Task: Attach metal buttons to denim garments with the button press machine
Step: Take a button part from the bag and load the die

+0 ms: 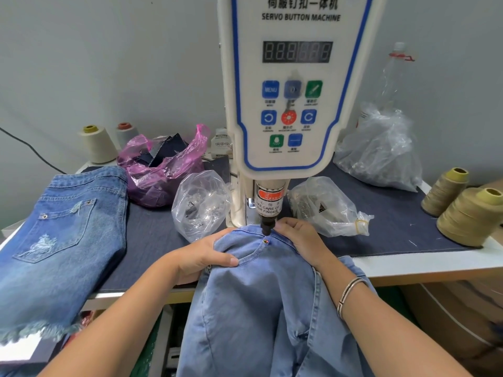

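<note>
A white servo button machine [294, 85] stands at the table's middle, its black press head [268, 225] just above a light blue denim garment [261, 308]. A small metal button [266, 241] sits at the garment's pocket corner under the head. My left hand [202, 257] grips the denim left of the press, thumb lying along the pocket seam. My right hand [299, 240] grips the waistband edge right of the press, fingers curled over the fabric. The garment hangs off the table's front edge toward me.
Darker distressed denim shorts [62, 235] lie at the left. Clear bags of metal parts [200, 205] [326, 206] flank the machine; a pink bag [163, 164] and a large clear bag [381, 153] sit behind. Thread cones [462, 213] stand at the right, others [96, 144] at back left.
</note>
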Action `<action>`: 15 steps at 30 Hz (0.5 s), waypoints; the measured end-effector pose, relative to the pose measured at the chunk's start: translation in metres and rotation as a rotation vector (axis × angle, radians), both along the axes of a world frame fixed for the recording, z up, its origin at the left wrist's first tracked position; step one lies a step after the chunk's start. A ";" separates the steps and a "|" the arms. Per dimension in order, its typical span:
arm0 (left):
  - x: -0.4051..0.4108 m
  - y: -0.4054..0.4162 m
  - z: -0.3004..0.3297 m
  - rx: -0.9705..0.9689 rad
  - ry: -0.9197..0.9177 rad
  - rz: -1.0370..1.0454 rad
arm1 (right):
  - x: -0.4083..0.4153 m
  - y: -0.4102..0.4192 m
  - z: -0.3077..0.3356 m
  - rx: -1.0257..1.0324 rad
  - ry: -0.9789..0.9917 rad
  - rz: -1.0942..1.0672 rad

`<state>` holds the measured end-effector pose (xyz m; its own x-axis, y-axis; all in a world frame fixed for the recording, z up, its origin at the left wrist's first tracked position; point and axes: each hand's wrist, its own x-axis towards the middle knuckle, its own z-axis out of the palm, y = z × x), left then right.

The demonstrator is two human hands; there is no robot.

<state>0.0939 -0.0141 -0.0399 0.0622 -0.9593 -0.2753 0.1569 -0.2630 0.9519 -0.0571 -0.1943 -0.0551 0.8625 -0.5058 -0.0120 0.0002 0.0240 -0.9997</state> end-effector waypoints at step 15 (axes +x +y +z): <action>-0.007 0.003 -0.005 -0.033 0.076 0.144 | -0.002 0.001 0.001 0.003 0.002 -0.046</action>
